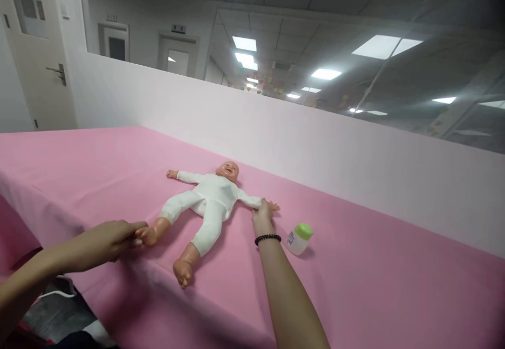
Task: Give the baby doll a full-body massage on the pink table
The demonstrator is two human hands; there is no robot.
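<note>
Two bare arms of ours reach forward, the left arm [39, 270] coming in low from the side, the right arm [290, 286] stretched nearly straight over one pink-covered table [386, 280]. With our left hand [104, 239] we pinch the toes of one doll [216, 193] between thumb and fingers, near the table's front edge. One black coiled band [268, 238] circles our right wrist; just beside it we see one green-lidded jar [300, 239]. Our right hand [262, 217] curls around the doll's sleeve end. The doll lies face up, two arms and two legs spread, head towards one white wall [252, 128].
</note>
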